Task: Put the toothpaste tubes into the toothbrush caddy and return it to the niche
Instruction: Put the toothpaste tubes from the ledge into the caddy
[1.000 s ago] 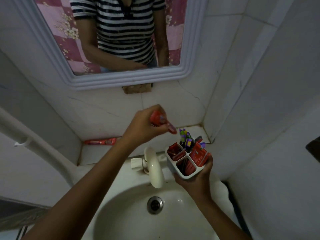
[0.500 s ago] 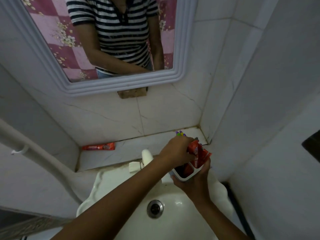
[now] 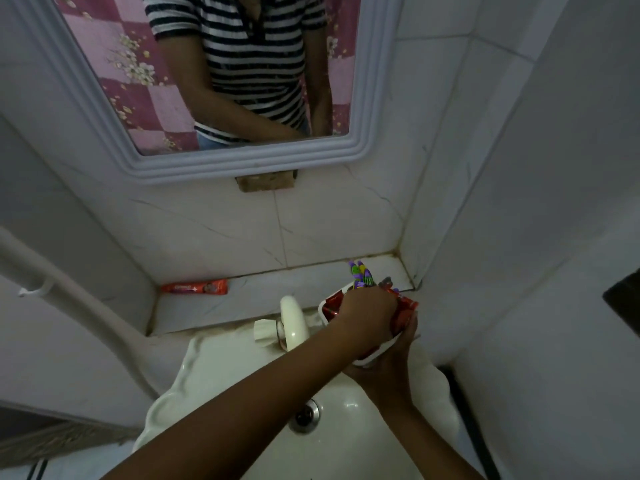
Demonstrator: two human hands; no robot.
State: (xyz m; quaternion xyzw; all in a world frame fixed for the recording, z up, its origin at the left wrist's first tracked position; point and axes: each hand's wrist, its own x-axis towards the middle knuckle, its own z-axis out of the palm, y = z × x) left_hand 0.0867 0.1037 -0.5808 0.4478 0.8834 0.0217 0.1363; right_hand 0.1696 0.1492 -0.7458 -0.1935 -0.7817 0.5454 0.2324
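Over the sink, my right hand (image 3: 393,358) holds a white toothbrush caddy (image 3: 375,356) from below. Red toothpaste tubes (image 3: 406,305) stand in its compartments, and purple-green toothbrushes (image 3: 362,274) stick up at its far side. My left hand (image 3: 367,317) reaches across and covers the top of the caddy, its fingers closed on a red tube pushed down into it. Another red toothpaste tube (image 3: 195,287) lies flat on the niche ledge (image 3: 277,292) at the left, apart from both hands.
A cream faucet (image 3: 291,322) stands just left of the caddy, above the basin (image 3: 225,382) and its drain (image 3: 306,412). A white pipe (image 3: 69,306) runs down the left wall. The framed mirror (image 3: 242,164) hangs above the ledge. Tiled walls close in on the right.
My left hand came down from above the faucet with a red tube and now presses it into the caddy. The caddy has barely moved in my right hand.
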